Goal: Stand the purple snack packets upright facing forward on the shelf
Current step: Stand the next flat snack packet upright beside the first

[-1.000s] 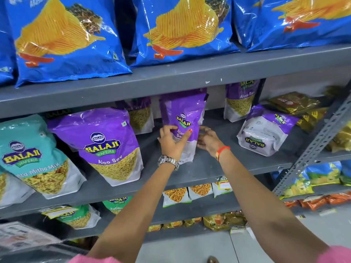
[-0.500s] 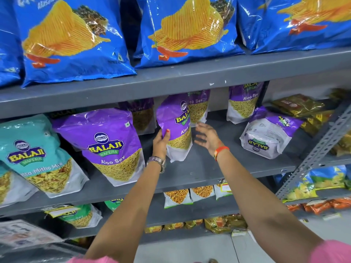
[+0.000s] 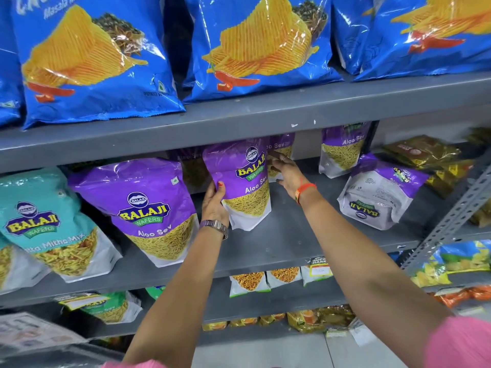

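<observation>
My left hand [image 3: 214, 205] grips the left edge of a purple Aloo Sev packet [image 3: 243, 181] that stands upright, front facing me, on the grey middle shelf [image 3: 279, 243]. My right hand [image 3: 285, 170] reaches behind that packet, fingers touching a second purple packet [image 3: 280, 148] at the back; whether it grips it I cannot tell. A large purple packet [image 3: 148, 208] leans at the left. Another stands upright at the back right [image 3: 341, 152]. One purple packet [image 3: 377, 192] lies upside down, back side showing, on the right.
Blue chip bags [image 3: 255, 46] fill the upper shelf, whose lip overhangs the purple packets. Teal mix packets [image 3: 45, 224] stand at the left. Brown-gold packets [image 3: 422, 152] lie at the far right beside a slotted upright post [image 3: 462, 211]. Lower shelves hold small packets.
The packet in my left hand has turned from edge-on to front-facing and stands straighter. My right hand let go of it and moved back to the packet behind.
</observation>
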